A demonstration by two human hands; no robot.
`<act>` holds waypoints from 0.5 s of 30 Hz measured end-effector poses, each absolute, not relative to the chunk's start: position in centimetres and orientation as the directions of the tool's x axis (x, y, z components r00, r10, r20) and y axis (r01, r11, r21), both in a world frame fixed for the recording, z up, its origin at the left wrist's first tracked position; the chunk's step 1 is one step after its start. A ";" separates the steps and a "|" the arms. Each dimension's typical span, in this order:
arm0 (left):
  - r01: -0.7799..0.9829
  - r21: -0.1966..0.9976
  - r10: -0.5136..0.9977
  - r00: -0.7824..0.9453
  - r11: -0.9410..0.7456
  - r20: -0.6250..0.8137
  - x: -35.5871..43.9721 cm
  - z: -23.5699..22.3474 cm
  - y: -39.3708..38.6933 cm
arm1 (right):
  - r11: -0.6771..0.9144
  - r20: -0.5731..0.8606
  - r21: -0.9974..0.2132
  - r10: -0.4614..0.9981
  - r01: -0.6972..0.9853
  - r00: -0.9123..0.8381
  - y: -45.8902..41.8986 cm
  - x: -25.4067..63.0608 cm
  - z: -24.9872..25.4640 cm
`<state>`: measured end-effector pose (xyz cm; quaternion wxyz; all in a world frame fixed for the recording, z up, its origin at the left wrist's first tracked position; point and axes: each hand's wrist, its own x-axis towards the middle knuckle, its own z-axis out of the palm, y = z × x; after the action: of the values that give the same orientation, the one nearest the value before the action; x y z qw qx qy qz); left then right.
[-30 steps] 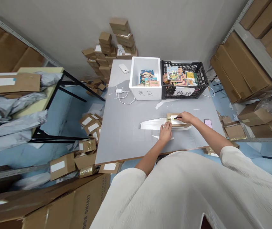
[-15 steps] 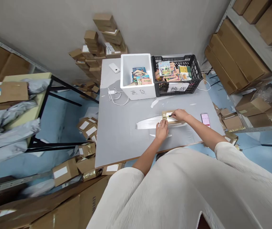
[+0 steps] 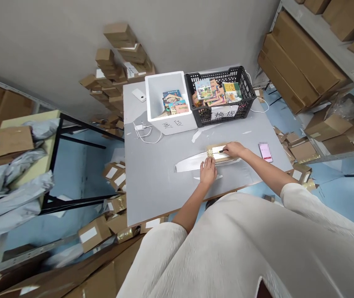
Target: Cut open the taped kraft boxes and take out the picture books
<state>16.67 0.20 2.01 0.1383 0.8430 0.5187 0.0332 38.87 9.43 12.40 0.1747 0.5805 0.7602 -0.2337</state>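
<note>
A small cardboard box (image 3: 211, 148) with shiny tape across its left end and a white label lies on the grey table. My right hand (image 3: 235, 149) is closed around a box cutter (image 3: 221, 151), whose tip points left over the taped end. At the near left edge of the same box, my left hand (image 3: 208, 170) rests with its fingers stretched out and pressed against it. Under the box spreads a long white sheet (image 3: 189, 162). Whether the blade is cutting into the tape is too small to tell.
Behind the box stand a white foam bin (image 3: 180, 127) and a black plastic crate (image 3: 198, 118), both holding books. A phone (image 3: 265, 152) lies right of my hands; a white cable (image 3: 150, 140) lies left. Cardboard parcels (image 3: 94, 234) crowd the floor.
The head view has turned slightly, so the table and bins appear shifted left. Both hands keep nearly the same place on the box, with the box cutter still at its taped end.
</note>
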 end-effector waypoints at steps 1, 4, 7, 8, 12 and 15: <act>0.868 0.265 0.886 0.456 -0.420 -0.088 16.7 2.1 0.2 | 0.217 -0.533 -0.154 0.803 0.964 -0.266 9.4 39.0 12.4; 0.877 0.254 0.893 0.441 -0.407 -0.091 17.0 2.1 0.2 | 0.199 -0.534 -0.145 0.809 0.969 -0.246 9.4 39.3 12.5; 0.886 0.251 0.903 0.421 -0.390 -0.085 17.3 2.1 0.3 | 0.171 -0.553 -0.141 0.804 0.975 -0.221 9.6 39.9 13.0; 0.888 0.250 0.905 0.417 -0.387 -0.083 17.4 2.1 0.2 | 0.163 -0.560 -0.143 0.800 0.976 -0.215 9.7 40.2 13.1; 0.891 0.241 0.907 0.414 -0.385 -0.080 17.4 2.2 0.2 | 0.138 -0.576 -0.149 0.793 0.979 -0.199 9.7 40.9 13.3; 0.894 0.231 0.908 0.410 -0.383 -0.081 17.5 2.3 0.2 | 0.126 -0.566 -0.138 0.804 0.982 -0.183 9.6 41.5 13.2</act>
<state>17.50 0.19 2.32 0.1198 0.8312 0.5421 0.0292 41.45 9.64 13.18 0.1808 0.6130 0.7284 -0.2471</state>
